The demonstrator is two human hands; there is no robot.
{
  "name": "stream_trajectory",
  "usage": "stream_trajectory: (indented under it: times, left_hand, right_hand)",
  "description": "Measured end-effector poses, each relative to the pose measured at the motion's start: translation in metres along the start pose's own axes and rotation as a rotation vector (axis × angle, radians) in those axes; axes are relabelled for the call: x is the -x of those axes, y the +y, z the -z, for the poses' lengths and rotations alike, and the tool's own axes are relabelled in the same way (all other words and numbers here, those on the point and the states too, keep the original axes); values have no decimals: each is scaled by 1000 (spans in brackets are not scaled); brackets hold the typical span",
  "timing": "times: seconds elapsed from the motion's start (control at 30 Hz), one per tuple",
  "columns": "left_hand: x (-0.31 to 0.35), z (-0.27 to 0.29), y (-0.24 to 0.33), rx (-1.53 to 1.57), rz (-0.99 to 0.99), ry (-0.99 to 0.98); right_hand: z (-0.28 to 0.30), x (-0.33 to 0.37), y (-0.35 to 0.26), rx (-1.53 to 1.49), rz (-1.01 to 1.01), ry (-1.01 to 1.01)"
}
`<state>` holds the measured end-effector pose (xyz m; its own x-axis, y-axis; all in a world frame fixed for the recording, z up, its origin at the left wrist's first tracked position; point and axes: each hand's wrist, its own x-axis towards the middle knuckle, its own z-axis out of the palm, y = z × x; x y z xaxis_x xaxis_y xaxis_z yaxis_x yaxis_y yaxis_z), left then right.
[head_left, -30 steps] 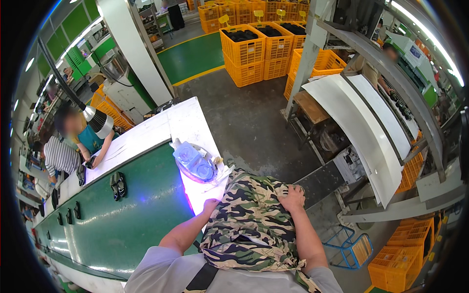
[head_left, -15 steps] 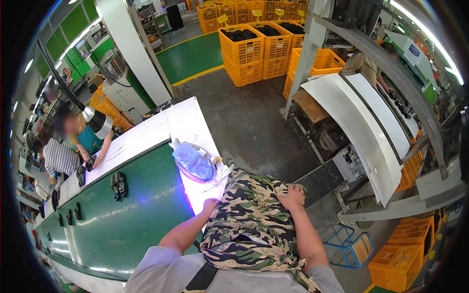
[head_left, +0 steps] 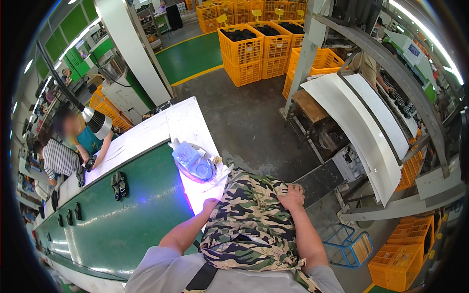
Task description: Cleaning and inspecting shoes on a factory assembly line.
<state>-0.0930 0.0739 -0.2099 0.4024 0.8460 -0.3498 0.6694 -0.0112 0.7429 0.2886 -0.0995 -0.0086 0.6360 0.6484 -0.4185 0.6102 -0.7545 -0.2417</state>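
Observation:
My right hand (head_left: 291, 196) lies on the camouflage apron (head_left: 249, 210) over my lap, palm down with its fingers stretched out. My left hand (head_left: 210, 205) is at the apron's left side, beside the brightly lit corner of the white tabletop; its fingers are mostly hidden. Just beyond it stands a translucent blue plastic container (head_left: 194, 160), with crumpled whitish material against its side. On the green conveyor belt (head_left: 141, 219) to my left lies a pair of dark sandals (head_left: 118, 186), away from both hands.
Several smaller-looking dark shoes (head_left: 69, 217) lie farther along the belt. Across it, a co-worker in teal (head_left: 93, 139) handles a dark shoe under a metal lamp (head_left: 97, 123). Stacked orange crates (head_left: 243, 56) stand ahead. On my right are a metal rack with white sheets (head_left: 361, 127) and a blue-framed stool (head_left: 359, 249).

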Motion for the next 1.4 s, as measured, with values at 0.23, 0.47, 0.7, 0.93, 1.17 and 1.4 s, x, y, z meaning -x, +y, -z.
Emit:
stream_trajectory:
  times: [0.23,0.47,0.7,0.93,1.17,1.4]
  left_hand:
    - [0,-2,0,2,13,4]
    - [11,-2,15,19,127,-14]
    - [28,13,61,365,201,45]
    - [39,15,191,514,-184,202]
    - [75,-23,258,-380,-912,-88]
    - [76,-36,266,-409,-910,-265]
  right_hand:
    - [0,0,0,-8,-2,-6]
    - [0,0,2,-13,-4,-6]
    - [0,-4,2,-18,-13,-19]
    - [1,-5,3,-17,-20,-13]
    - [3,-1,6,-51,-11,10]
    - [1,-2,9,-65,-4,29]
